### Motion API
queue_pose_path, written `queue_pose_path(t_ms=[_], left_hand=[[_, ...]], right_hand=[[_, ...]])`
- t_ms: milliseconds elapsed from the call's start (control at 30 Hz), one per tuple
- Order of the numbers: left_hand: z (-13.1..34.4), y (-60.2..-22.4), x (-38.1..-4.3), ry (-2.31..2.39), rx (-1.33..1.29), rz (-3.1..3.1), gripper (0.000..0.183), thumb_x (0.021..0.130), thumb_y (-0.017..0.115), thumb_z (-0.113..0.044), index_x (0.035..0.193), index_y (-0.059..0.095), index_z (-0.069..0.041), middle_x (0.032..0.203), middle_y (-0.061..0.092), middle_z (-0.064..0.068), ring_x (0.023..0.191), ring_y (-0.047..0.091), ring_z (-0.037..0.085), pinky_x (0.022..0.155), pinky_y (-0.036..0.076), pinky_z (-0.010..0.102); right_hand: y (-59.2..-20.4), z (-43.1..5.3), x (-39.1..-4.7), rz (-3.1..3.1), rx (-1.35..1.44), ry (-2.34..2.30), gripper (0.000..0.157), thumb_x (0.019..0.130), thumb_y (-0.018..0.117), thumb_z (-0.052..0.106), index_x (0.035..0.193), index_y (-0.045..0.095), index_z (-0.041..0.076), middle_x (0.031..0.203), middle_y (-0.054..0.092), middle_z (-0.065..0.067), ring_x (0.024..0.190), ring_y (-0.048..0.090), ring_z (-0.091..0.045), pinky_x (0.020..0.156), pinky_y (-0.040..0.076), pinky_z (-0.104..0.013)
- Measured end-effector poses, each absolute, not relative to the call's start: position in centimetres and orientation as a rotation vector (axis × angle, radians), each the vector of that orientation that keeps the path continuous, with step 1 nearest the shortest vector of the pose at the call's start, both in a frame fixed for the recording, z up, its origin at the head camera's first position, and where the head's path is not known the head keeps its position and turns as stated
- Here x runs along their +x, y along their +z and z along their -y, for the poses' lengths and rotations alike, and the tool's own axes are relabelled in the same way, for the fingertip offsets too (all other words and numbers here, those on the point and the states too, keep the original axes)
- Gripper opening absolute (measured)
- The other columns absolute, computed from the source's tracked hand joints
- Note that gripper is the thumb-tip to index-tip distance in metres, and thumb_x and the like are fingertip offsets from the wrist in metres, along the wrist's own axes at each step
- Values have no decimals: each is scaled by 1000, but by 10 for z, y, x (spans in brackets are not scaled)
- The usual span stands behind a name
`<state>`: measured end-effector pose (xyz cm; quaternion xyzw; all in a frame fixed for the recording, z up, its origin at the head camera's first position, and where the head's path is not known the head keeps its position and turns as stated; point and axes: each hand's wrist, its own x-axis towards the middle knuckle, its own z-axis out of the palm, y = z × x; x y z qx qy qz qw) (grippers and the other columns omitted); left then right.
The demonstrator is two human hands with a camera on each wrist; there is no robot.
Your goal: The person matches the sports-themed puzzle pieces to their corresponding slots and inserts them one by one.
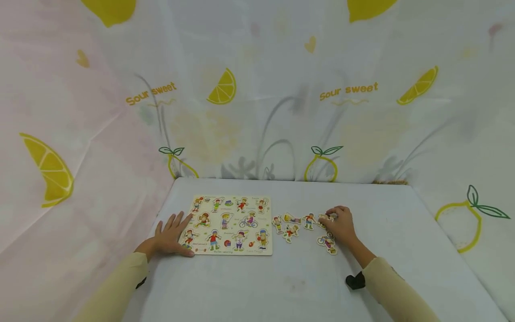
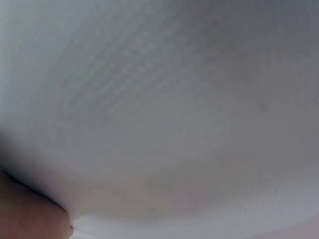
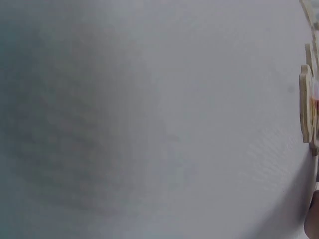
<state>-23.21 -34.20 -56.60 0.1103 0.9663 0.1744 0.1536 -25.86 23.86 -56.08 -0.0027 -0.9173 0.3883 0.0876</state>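
Sleeves (image 1: pixel 114 290) | left hand (image 1: pixel 170 237) spread, right hand (image 1: pixel 344 226) pinching cutout (image 1: pixel 325 224) | white tabletop (image 1: pixel 237 288) | lemon-print drapes (image 1: pixel 249 116)

I have a wide lane of white tabletop (image 1: pixel 241 288) nearest the viewer, between the left sleeve (image 1: pixel 116 286) and right sleeve (image 1: pixel 396 286), and more room beyond the right hand (image 1: pixel 342 224). Loose figure pieces (image 1: pixel 290 232) clutter my path to the puzzle board (image 1: pixel 213 210); the left hand (image 1: pixel 172 237) bars its left edge, a lemon-print curtain (image 1: pixel 261 112) the far side.
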Motion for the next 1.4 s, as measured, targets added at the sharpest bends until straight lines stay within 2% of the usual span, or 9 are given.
queue_pose_path(t_ms=[67,133,233,333,600,800,1000,1167,1400], left_hand=[[342,-564,-232,502,314,-2769,141,56,80,-75,160,5,-17,164,-3,27,148,-7,52,108,-14,75],[342,-561,-231,503,312,-2766,141,55,80,-75,160,5,-17,164,-3,27,148,-7,52,108,-14,75],[341,-557,-231,495,303,-2755,141,55,79,-76,159,6,-15,164,-4,27,148,-8,52,109,-14,74],[340,-559,-232,530,314,-2754,141,55,80,-75,159,6,-16,163,-4,27,148,-8,52,108,-15,75],[337,-556,-227,530,323,-2760,140,56,78,-76,159,7,-14,164,-5,27,148,-9,52,108,-14,75],[331,-548,-223,564,321,-2715,140,57,79,-76,160,8,-14,163,-5,29,147,-9,54,108,-15,75],[332,-544,-226,489,304,-2735,138,58,80,-73,159,9,-10,163,-3,29,147,-6,54,109,-10,76],[333,-541,-225,484,302,-2737,138,59,81,-71,159,9,-9,162,-3,30,147,-5,54,109,-9,76],[332,-542,-223,505,317,-2731,137,59,81,-71,159,9,-9,162,-4,30,147,-6,55,109,-10,76]], right_hand=[[-560,-236,-257,2728,-10,1110,34,81,82,24,97,72,-4,119,55,-27,117,47,-41,99,37,-56],[-559,-234,-257,2726,14,1077,29,81,82,23,92,75,-2,107,62,-23,104,52,-35,89,42,-49],[-556,-233,-256,2772,49,1064,25,84,79,21,94,76,-2,96,65,-17,91,56,-28,78,44,-38],[-552,-235,-257,2845,24,1085,24,88,75,20,98,75,-2,95,65,-15,87,57,-24,74,44,-32],[-546,-234,-257,2888,16,1086,23,91,70,15,101,73,-5,98,66,-18,87,61,-26,74,47,-35],[-547,-233,-256,2922,-8,1030,20,93,66,13,100,70,-6,97,58,-17,87,53,-24,72,43,-33],[-539,-227,-263,2855,-57,1037,20,95,63,11,100,68,-7,103,57,-22,93,54,-30,79,47,-42],[-529,-208,-272,2825,-15,1108,20,95,63,11,103,69,-7,107,58,-21,100,57,-33,88,50,-47],[-525,-165,-273,2804,120,1199,16,92,68,10,101,73,-2,104,60,-17,101,60,-32,89,51,-48]])
